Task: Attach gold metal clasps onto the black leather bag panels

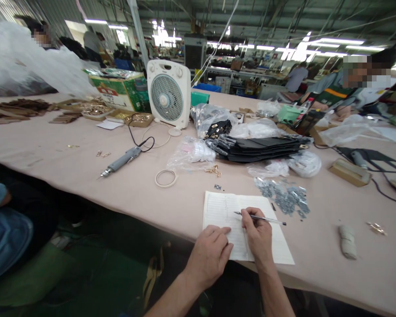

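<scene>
R grip (259, 233) w/ pen (273, 220), pg. (214, 209) illeg.

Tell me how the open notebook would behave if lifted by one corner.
The notebook would probably flop, since its paper looks thin and lies nearly flat. It may fold along the crease running down its middle. It is likely light for its spread, as little thickness shows at its edges.

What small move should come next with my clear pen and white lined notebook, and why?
Probably press the tip of the slim, clear-barrelled pen to the white, lined paper notebook and write. Your right hand grips the pen with its tip aimed at the page, while your left hand rests on the sheet, seemingly steadying it. Whether the tip touches is unclear.
</scene>
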`<move>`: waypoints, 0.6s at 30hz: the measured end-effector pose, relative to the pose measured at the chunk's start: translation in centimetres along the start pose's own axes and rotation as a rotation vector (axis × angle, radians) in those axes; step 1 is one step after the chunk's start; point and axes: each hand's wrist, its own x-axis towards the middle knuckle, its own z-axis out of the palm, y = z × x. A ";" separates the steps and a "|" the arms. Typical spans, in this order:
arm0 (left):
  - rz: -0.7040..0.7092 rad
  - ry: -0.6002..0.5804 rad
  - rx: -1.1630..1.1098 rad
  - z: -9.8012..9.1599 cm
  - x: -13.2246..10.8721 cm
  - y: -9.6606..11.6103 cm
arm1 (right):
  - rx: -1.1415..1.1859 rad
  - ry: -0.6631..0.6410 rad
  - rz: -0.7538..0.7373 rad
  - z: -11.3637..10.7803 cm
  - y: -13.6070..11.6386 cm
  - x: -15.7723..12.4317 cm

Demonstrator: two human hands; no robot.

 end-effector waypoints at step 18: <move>-0.482 -0.045 -0.954 -1.6 -3.8 6.3 | 0.266 0.226 0.065 -6.9 -1.3 -11.1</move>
